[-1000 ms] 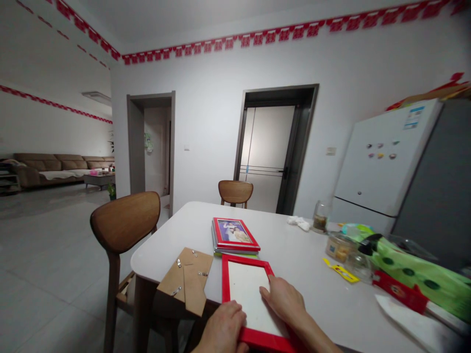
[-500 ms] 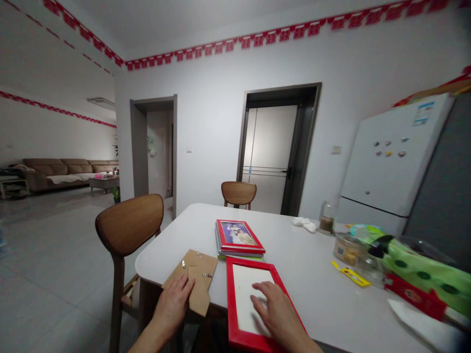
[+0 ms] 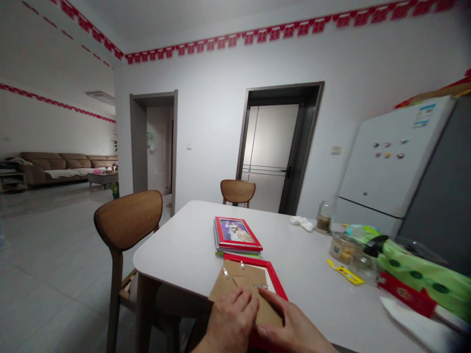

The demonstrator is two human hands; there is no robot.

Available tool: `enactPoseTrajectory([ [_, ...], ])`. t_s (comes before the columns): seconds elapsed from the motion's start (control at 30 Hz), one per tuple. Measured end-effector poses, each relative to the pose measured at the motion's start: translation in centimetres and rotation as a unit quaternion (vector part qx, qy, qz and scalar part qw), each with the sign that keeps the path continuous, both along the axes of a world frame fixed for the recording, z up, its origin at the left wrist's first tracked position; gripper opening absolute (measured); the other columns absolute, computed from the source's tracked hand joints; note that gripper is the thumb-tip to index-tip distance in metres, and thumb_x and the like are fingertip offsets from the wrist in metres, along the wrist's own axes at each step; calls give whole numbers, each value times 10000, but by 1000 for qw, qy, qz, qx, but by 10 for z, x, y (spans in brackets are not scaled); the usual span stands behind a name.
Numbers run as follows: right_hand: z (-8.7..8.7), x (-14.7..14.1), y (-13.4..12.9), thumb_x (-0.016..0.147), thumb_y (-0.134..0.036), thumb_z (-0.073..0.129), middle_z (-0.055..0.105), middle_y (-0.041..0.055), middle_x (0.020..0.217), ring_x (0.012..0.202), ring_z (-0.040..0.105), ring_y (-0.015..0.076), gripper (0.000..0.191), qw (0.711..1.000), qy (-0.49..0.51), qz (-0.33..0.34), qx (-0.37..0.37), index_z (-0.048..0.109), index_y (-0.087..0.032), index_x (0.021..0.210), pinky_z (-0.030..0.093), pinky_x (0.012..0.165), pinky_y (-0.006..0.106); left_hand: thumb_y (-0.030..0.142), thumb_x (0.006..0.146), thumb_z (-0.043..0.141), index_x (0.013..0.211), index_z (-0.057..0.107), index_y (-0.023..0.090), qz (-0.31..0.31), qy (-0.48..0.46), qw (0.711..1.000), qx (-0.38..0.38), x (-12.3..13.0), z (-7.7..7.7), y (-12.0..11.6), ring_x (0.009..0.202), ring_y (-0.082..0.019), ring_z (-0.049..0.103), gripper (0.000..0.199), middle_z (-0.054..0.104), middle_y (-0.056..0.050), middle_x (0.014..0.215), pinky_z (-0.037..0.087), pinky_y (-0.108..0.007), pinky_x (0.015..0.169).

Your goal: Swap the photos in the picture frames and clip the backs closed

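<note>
A brown picture-frame backing board (image 3: 237, 279) with small metal clips lies tilted over the red picture frame (image 3: 276, 279), hiding much of its white inner sheet. My left hand (image 3: 233, 316) is closed on the board's near left part, its fingers curled on top. My right hand (image 3: 289, 321) grips the board's right side, with the thumb and fingers around its edge near a clip. Just beyond lies a stack of picture frames (image 3: 238, 233), the top one red-edged with a photo of people in it.
The white table (image 3: 176, 245) carries a glass jar (image 3: 324, 218), crumpled tissue (image 3: 302, 223), a yellow packaged item (image 3: 346, 272), a clear food tub (image 3: 344, 247) and a green bag (image 3: 415, 269) on the right. A wooden chair (image 3: 128, 220) stands left; another chair (image 3: 238, 191) stands behind the table.
My left hand has carried the backing board rightward from beside the red frame to over it. My right hand, open above the white sheet before, has closed on the board's right side.
</note>
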State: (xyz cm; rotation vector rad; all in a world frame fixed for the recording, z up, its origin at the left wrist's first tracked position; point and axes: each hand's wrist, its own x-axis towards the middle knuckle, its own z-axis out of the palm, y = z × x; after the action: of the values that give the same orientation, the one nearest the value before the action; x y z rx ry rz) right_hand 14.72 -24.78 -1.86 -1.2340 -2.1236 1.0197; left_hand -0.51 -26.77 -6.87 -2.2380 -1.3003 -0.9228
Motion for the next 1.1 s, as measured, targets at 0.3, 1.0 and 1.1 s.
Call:
enactPoseTrajectory([
  [0.3,-7,41,16,509,-174,527,595,114,1062,882,575,210,657,998,-67,2,-14,467,-64,1154,437,747,231,187,773,462,1086,505,184,-34,-33,952,-304,31,12,1,1015,-234,492,316,546,-77,1115,408,-337,867],
  [1.0,-23,28,10,623,-289,481,533,77,910,842,494,207,394,941,-274,-23,197,574,-222,1000,366,720,291,257,626,636,962,537,190,-41,-52,941,-333,-31,3,-18,1153,-197,357,357,470,-51,1211,194,-322,1007],
  [1.1,-24,28,12,628,-295,489,536,73,906,855,486,209,396,939,-275,-19,206,573,-230,1010,360,738,301,244,637,620,967,535,182,-36,-60,935,-348,-32,2,-18,1172,-197,338,347,457,-58,1229,213,-326,1000],
])
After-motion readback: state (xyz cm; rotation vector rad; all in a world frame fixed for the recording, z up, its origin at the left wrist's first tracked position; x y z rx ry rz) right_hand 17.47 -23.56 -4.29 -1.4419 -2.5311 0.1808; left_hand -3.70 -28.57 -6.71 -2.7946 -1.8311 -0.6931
